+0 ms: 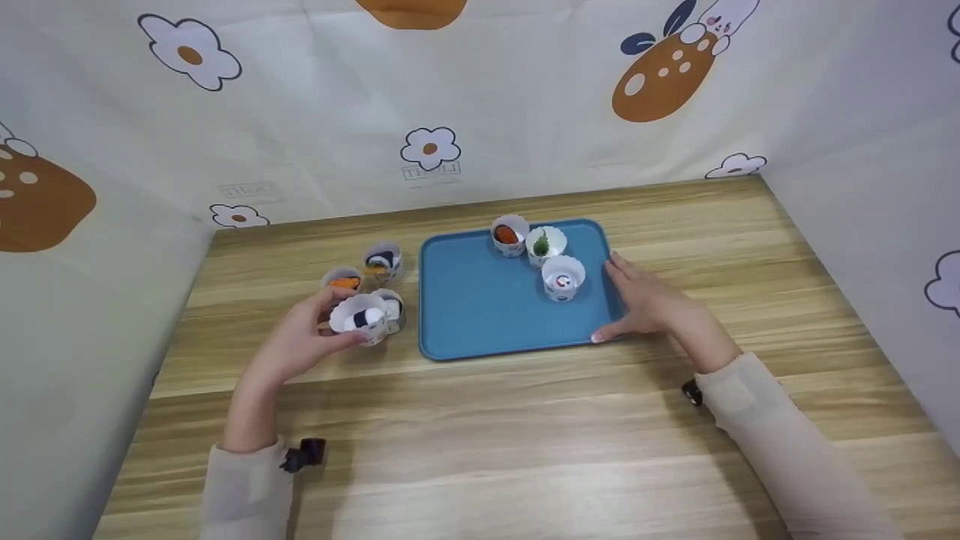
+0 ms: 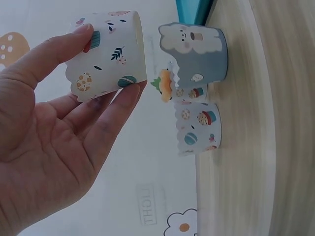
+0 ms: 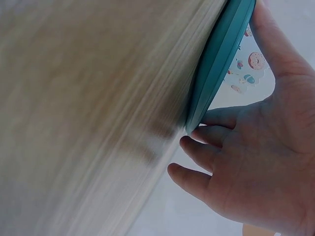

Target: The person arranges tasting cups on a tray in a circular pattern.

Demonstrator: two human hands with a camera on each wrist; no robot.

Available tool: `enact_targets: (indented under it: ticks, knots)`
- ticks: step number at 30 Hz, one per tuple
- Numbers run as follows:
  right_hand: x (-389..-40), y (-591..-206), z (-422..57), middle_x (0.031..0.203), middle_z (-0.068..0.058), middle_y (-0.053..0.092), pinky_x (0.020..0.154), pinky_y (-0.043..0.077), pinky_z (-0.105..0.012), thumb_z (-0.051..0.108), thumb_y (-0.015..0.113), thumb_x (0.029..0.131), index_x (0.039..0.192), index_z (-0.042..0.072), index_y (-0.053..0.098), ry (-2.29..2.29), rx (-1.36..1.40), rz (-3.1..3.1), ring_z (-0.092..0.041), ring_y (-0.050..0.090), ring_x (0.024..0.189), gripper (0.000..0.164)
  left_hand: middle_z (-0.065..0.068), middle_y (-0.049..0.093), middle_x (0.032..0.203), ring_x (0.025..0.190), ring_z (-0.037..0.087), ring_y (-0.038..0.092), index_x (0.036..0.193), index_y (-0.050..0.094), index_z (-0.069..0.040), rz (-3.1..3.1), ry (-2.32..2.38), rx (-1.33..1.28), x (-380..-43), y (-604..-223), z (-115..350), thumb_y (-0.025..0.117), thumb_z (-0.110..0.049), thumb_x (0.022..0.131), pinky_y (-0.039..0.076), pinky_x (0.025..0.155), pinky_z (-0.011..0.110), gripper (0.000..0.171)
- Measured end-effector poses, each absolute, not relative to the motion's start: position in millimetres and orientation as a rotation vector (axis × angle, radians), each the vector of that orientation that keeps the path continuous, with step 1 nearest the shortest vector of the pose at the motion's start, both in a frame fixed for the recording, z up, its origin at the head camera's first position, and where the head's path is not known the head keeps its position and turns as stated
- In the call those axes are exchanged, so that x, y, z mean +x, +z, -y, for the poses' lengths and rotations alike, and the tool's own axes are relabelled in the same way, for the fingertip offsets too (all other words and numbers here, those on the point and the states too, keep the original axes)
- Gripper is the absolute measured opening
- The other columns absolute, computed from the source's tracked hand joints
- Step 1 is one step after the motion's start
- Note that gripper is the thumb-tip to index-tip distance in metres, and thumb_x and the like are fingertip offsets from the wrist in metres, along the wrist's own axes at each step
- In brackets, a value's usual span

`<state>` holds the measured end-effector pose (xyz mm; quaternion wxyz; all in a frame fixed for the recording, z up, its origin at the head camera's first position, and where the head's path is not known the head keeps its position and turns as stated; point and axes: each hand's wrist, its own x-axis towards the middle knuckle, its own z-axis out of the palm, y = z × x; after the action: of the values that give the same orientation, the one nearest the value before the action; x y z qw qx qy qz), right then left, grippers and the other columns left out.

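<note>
My left hand point(image 1: 304, 334) holds a white paper cup point(image 2: 106, 59) between thumb and fingers. In the left wrist view this cup is raised off the table; a small black-and-white rice-ball-like piece point(image 1: 367, 318) lies in it. Close by stand a cup with an orange piece point(image 1: 343, 279), a cup with a dark-and-white sushi-like piece point(image 1: 384, 262), and a blue bear-print cup point(image 2: 202, 54). My right hand point(image 1: 649, 300) touches the blue tray point(image 1: 480, 307) at its near right corner, the thumb at the front edge and the fingers along the right side.
On the tray's right half stand a cup with a reddish piece point(image 1: 510, 244), a cup with a green leaf point(image 1: 546, 259) and a cup with a small round piece point(image 1: 562, 289). A printed cloth point(image 1: 322, 112) hangs behind the wooden table point(image 1: 480, 435).
</note>
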<state>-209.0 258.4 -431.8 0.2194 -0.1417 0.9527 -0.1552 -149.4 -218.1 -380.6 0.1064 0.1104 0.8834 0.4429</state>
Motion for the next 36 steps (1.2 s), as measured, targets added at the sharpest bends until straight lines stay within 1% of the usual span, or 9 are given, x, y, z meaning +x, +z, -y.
enact_targets:
  ticks: [4, 7, 13, 16, 23, 30, 33, 36]
  knots:
    - [-209.1, -431.6, -258.1, 0.166, -0.024, -0.002, 0.122, 0.016, -0.059, 0.066, 0.08, 0.07, 0.157, -0.004, 0.007, -0.415, -0.394, -2.643, -0.049, 0.008, 0.151, 0.133, 0.025, 0.057, 0.129, 0.12, 0.039, 0.058, 0.132, 0.05, 0.006, -2.593, 1.312, 0.349, -153.9, -382.6, 211.3, 0.076, -0.007, 0.086, 0.051, 0.083, 0.016, 0.054]
    - [-208.9, -430.9, -258.2, 0.166, -0.024, -0.002, 0.122, 0.016, -0.059, 0.065, 0.08, 0.07, 0.157, -0.004, 0.008, -0.413, -0.395, -2.643, -0.049, 0.009, 0.151, 0.133, 0.024, 0.057, 0.128, 0.119, 0.038, 0.059, 0.13, 0.051, 0.006, -2.595, 1.307, 0.367, -157.3, -383.9, 206.4, 0.076, -0.006, 0.085, 0.052, 0.084, 0.019, 0.053]
    - [-208.9, -430.1, -258.9, 0.166, -0.026, -0.002, 0.122, 0.016, -0.059, 0.063, 0.081, 0.07, 0.157, -0.006, 0.007, -0.418, -0.405, -2.64, -0.049, 0.008, 0.151, 0.133, 0.023, 0.058, 0.128, 0.117, 0.037, 0.06, 0.131, 0.052, 0.005, -2.599, 1.287, 0.395, -163.4, -384.8, 196.5, 0.076, -0.007, 0.086, 0.053, 0.092, 0.037, 0.052]
    - [-209.1, -430.7, -258.7, 0.166, -0.025, -0.003, 0.123, 0.015, -0.058, 0.063, 0.081, 0.07, 0.157, -0.006, 0.006, -0.425, -0.406, -2.636, -0.049, 0.007, 0.151, 0.134, 0.022, 0.06, 0.129, 0.118, 0.037, 0.06, 0.131, 0.053, 0.004, -2.601, 1.283, 0.41, -166.0, -385.1, 190.3, 0.077, -0.007, 0.085, 0.053, 0.093, 0.041, 0.053]
    - [-209.1, -431.0, -257.4, 0.165, -0.027, -0.001, 0.122, 0.016, -0.058, 0.063, 0.081, 0.069, 0.156, -0.007, 0.007, -0.451, -0.423, -2.638, -0.049, 0.008, 0.151, 0.134, 0.021, 0.063, 0.127, 0.116, 0.034, 0.061, 0.132, 0.054, 0.0, -2.6, 1.257, 0.424, -169.9, -385.7, 177.7, 0.078, -0.011, 0.084, 0.053, 0.093, 0.044, 0.054]
    - [-208.6, -429.9, -257.3, 0.165, -0.027, -0.001, 0.123, 0.016, -0.058, 0.063, 0.081, 0.07, 0.156, -0.007, 0.007, -0.443, -0.421, -2.637, -0.049, 0.009, 0.151, 0.134, 0.019, 0.063, 0.128, 0.118, 0.034, 0.06, 0.13, 0.057, -0.003, -2.627, 1.232, 0.446, -173.2, -387.2, 166.4, 0.08, -0.016, 0.084, 0.049, 0.1, 0.051, 0.053]
    - [-208.6, -429.6, -257.0, 0.165, -0.028, -0.001, 0.122, 0.016, -0.058, 0.062, 0.081, 0.07, 0.156, -0.008, 0.007, -0.435, -0.424, -2.639, -0.049, 0.009, 0.151, 0.134, 0.018, 0.063, 0.129, 0.12, 0.035, 0.059, 0.132, 0.056, -0.003, -2.626, 1.213, 0.451, -175.5, -387.6, 161.2, 0.08, -0.017, 0.084, 0.047, 0.103, 0.052, 0.055]
    - [-208.8, -429.7, -256.7, 0.165, -0.028, -0.001, 0.122, 0.016, -0.058, 0.062, 0.081, 0.07, 0.156, -0.008, 0.007, -0.433, -0.427, -2.642, -0.05, 0.009, 0.15, 0.134, 0.017, 0.063, 0.129, 0.119, 0.033, 0.06, 0.132, 0.057, -0.003, -2.631, 1.191, 0.471, -178.2, -387.7, 155.3, 0.079, -0.017, 0.084, 0.047, 0.103, 0.051, 0.055]
